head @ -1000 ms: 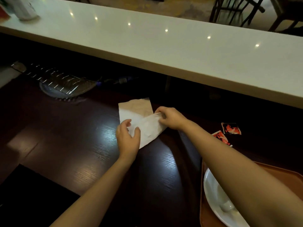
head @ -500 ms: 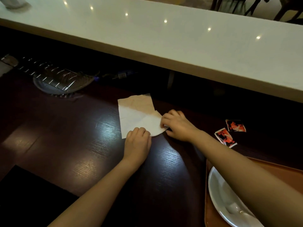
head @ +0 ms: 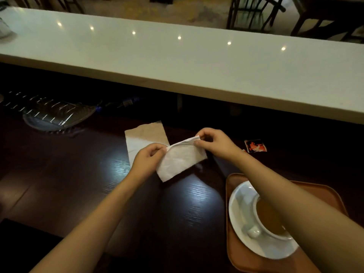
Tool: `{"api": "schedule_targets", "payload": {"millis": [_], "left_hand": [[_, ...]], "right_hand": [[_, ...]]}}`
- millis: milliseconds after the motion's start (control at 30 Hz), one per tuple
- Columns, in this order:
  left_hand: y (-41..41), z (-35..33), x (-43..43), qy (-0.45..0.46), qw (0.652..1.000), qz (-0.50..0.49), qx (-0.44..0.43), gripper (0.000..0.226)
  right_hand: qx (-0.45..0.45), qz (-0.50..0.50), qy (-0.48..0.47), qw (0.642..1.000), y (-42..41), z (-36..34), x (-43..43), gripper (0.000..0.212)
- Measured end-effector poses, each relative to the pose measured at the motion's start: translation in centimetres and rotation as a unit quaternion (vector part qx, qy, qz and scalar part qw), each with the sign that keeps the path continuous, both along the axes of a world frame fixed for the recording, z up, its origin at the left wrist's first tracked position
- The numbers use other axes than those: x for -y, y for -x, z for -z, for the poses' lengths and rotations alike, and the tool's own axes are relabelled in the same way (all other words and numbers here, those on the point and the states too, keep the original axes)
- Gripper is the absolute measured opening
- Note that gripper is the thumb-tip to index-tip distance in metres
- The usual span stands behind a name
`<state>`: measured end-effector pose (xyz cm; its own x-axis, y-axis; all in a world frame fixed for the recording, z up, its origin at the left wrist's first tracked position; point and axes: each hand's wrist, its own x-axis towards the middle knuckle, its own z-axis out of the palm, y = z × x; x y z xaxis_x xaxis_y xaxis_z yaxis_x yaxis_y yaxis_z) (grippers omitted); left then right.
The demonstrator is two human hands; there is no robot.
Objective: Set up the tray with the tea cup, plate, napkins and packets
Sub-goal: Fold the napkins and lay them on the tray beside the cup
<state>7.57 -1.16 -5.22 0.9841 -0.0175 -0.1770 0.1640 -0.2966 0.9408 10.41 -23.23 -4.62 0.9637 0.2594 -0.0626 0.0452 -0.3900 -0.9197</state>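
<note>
— Napkins?
— One flat napkin (head: pixel 144 137) lies on the dark table (head: pixel 78 184); my left hand (head: pixel 146 160) and right hand (head: pixel 214 142) pinch a folded napkin (head: pixel 180 160) aloft.
— Tray?
— Brown tray (head: pixel 325 194) holds saucer (head: pixel 242 211) and tea cup (head: pixel 269 219). Red packet (head: pixel 255 145) remains outside, I judge.

Dim room, long white counter (head: pixel 197 62) with ceiling-light reflections; dark wood table (head: pixel 59 184), chairs (head: pixel 254 14) beyond

My left hand (head: pixel 146 158) and right hand (head: pixel 213 141) pinch the top corners of a folded white napkin (head: pixel 180 161) above a dark wooden table (head: pixel 78 184). Another napkin (head: pixel 143 136) lies flat behind. A tea cup (head: pixel 270 219) sits on a white plate (head: pixel 242 209) on a brown tray (head: pixel 331 194).
</note>
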Motion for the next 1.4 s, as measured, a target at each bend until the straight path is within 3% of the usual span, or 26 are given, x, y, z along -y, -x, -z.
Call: {"api": "schedule_targets", "payload": {"millis": [267,467,600,733,867,1067,1233,1400], "left_hand": [[2.7,-3.3,5.8,-0.073,0.988,0.12,0.063,0.015],[6.8,-6.2,12.1,-0.005,0.992,0.114,0.047,0.015],[11.5,-7.5,16.8,0.086,0.987,0.131,-0.02,0.018],[16.5,-7.1,21.4,0.099,0.975,0.172,-0.096,0.02],[20.1,-5.2,25.9,0.144,0.948,0.17,-0.225,0.016],[21.8,-0.5,30.6,0.085,0.944,0.124,-0.293,0.018],[21.4,1.9,32.2,0.009,0.955,0.112,-0.273,0.016],[21.6,1.6,32.2,-0.09,0.949,0.177,-0.247,0.023]], "right_hand": [[-0.023,0.111,-0.064,0.992,4.6,-4.1,5.3,0.004],[-0.035,0.149,-0.044,0.987,9.8,-6.3,11.9,0.012],[-0.009,0.225,-0.046,0.973,13.4,-7.1,16.2,0.008],[-0.004,0.257,-0.013,0.966,16.9,-6.7,19.5,0.01],[-0.002,0.275,0.039,0.961,19.4,-4.9,21.9,0.012],[-0.033,0.28,0.121,0.952,20.3,-0.8,24.3,0.009],[-0.045,0.269,0.163,0.948,19.4,2.6,25.1,0.011],[-0.044,0.253,0.242,0.936,18.4,5.0,25.6,0.014]]}}
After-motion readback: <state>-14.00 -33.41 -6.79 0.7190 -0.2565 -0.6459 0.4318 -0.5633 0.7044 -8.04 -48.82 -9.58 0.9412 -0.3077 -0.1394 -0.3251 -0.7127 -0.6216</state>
